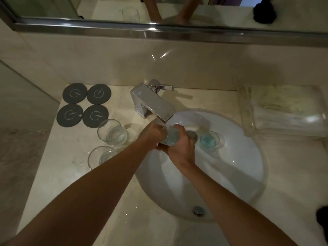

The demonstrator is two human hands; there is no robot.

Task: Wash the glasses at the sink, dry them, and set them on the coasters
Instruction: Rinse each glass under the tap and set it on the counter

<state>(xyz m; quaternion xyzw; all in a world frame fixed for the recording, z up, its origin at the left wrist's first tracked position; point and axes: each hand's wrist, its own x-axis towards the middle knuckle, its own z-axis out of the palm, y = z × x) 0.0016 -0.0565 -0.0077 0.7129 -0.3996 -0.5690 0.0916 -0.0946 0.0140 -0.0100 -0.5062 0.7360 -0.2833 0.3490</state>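
Under the chrome tap's point(156, 102) spout, both hands hold one clear glass point(169, 137) over the white sink point(236, 166). My left hand point(153, 134) grips it from the left, and my right hand point(181, 146) wraps round it from the right. A second glass point(210, 141) with bluish liquid stands in the basin by the drain. Two clear glasses stand on the counter left of the sink, one farther back point(112, 132) and one nearer point(101, 157), partly hidden by my left forearm. Several dark round coasters point(83, 105) lie at the back left, all bare.
A folded white towel point(287, 110) lies on the counter at the right of the sink. A mirror with a metal frame point(159, 31) runs along the wall above. A wall borders the counter on the left.
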